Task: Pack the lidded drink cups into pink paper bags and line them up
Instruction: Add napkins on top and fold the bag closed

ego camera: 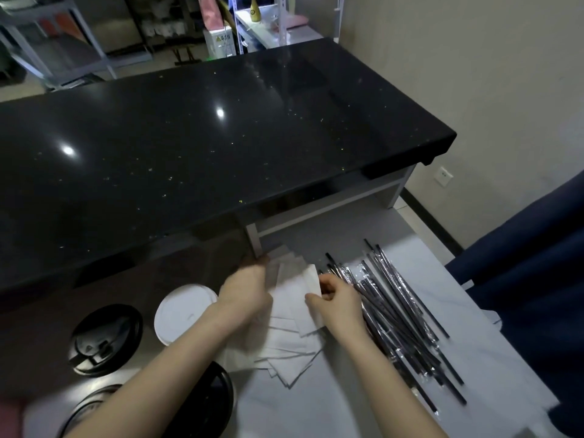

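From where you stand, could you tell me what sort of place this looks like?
Probably a drink shop's serving area: lidded takeaway cups, wrapped straws and napkins sit on a pale worktop below a glossy black counter.

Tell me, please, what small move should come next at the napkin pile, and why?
Probably lift the single napkin clear of the pile: the right hand already pinches its raised edge, while the left hand lies on the pile's far side.

The countertop (221, 147) at 12 o'clock is glossy speckled black stone. The cup lid (106, 339) at 8 o'clock is smooth black plastic. The napkins (290, 339) at 6 o'clock are matt white paper.
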A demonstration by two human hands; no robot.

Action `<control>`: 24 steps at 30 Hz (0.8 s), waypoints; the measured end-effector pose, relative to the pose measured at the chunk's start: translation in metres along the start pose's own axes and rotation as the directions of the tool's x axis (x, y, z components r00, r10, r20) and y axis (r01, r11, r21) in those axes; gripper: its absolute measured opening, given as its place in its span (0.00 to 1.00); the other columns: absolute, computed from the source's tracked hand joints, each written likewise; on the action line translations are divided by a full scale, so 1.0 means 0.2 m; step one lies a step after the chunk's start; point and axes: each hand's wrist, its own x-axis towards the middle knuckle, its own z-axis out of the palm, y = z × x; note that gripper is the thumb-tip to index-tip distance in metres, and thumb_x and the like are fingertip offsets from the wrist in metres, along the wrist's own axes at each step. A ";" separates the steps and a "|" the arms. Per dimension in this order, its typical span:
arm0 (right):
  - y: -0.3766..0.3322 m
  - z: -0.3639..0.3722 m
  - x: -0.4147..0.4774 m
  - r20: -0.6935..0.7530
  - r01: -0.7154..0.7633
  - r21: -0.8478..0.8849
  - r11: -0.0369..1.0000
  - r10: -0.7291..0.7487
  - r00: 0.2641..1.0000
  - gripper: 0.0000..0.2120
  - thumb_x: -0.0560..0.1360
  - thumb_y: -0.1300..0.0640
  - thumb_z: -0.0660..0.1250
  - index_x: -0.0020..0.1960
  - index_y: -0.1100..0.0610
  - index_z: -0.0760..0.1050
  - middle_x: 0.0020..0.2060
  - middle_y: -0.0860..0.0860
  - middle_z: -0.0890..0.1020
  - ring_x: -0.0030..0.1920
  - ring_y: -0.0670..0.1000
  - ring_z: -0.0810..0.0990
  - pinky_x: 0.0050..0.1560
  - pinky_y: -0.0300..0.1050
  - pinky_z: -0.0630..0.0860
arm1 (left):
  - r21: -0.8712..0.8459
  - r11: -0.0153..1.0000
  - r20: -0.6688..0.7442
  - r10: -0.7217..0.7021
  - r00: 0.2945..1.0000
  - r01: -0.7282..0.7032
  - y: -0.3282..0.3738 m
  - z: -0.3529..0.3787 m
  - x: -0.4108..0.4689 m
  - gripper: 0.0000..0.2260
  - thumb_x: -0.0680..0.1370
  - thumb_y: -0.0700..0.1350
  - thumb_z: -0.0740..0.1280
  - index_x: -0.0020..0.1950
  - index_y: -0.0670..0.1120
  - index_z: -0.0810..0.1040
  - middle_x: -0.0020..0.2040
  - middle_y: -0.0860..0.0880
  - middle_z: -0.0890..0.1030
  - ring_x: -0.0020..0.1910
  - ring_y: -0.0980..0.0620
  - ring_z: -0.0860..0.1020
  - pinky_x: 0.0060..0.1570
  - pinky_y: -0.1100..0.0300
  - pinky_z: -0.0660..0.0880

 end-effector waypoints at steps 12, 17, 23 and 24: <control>0.00 0.03 -0.03 -0.157 0.103 -0.065 0.993 -0.112 0.981 0.08 0.66 0.64 0.73 0.38 0.52 0.77 0.43 0.49 0.77 0.39 0.46 0.74 0.38 0.27 0.66 | -0.273 0.956 -0.247 0.042 0.968 -0.111 0.02 -0.03 -0.06 0.17 0.73 0.46 0.71 0.62 0.50 0.77 0.41 0.52 0.81 0.41 0.53 0.79 0.41 0.57 0.76; -0.05 -0.09 -0.10 -0.060 0.212 0.023 0.977 -0.210 0.976 0.05 0.68 0.62 0.75 0.39 0.55 0.80 0.60 0.45 0.74 0.58 0.44 0.75 0.55 0.33 0.70 | -0.395 0.895 -0.211 0.133 0.968 -0.209 0.05 -0.11 -0.11 0.06 0.74 0.43 0.70 0.49 0.52 0.82 0.41 0.56 0.81 0.43 0.58 0.79 0.40 0.67 0.73; -0.26 -0.36 -0.25 0.198 0.466 -0.081 0.881 -0.444 0.874 0.06 0.68 0.62 0.76 0.39 0.52 0.82 0.69 0.39 0.68 0.70 0.36 0.64 0.61 0.22 0.56 | -0.562 0.778 -0.274 0.144 0.951 -0.280 0.07 -0.25 -0.28 0.04 0.76 0.47 0.69 0.42 0.54 0.82 0.40 0.55 0.83 0.41 0.60 0.80 0.42 0.65 0.74; -0.30 -0.40 -0.28 0.267 0.507 -0.115 0.854 -0.465 0.844 0.07 0.68 0.62 0.75 0.39 0.51 0.82 0.70 0.38 0.67 0.71 0.35 0.60 0.62 0.23 0.55 | -0.575 0.762 -0.283 0.156 0.946 -0.298 0.07 -0.28 -0.32 0.04 0.76 0.47 0.69 0.42 0.53 0.81 0.40 0.55 0.84 0.42 0.59 0.80 0.43 0.63 0.75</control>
